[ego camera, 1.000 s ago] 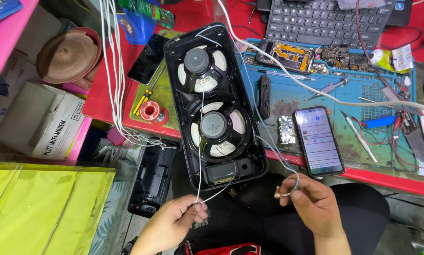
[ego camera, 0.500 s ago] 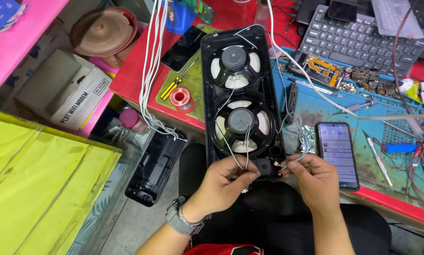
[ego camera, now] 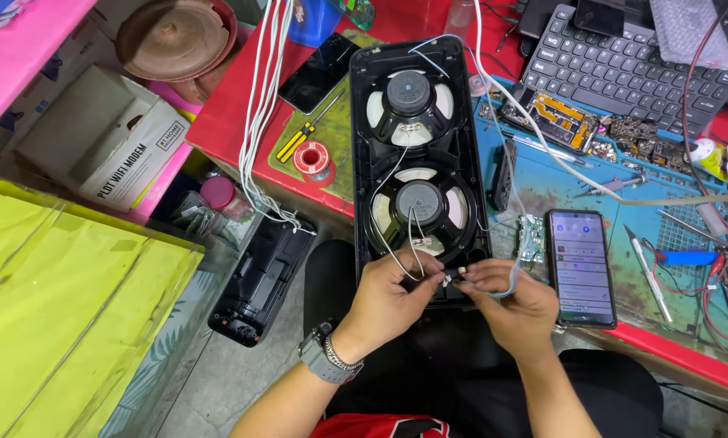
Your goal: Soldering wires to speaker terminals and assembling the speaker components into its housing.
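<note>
Upright, speaker housing (ego camera: pixel 417 154) runs away lengthwise.

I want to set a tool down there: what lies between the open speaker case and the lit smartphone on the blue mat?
The head view shows a slim black oblong piece and a small green circuit board between the speaker case and the smartphone.

Two round speaker cones (ego camera: pixel 410 99) (ego camera: pixel 419 209) sit in one black speaker housing (ego camera: pixel 364 162). Beside the housing lie two phones (ego camera: pixel 578 266) (ego camera: pixel 318 71), one keyboard (ego camera: pixel 624 73), one solder spool (ego camera: pixel 312 160) and one screwdriver (ego camera: pixel 299 138).
</note>
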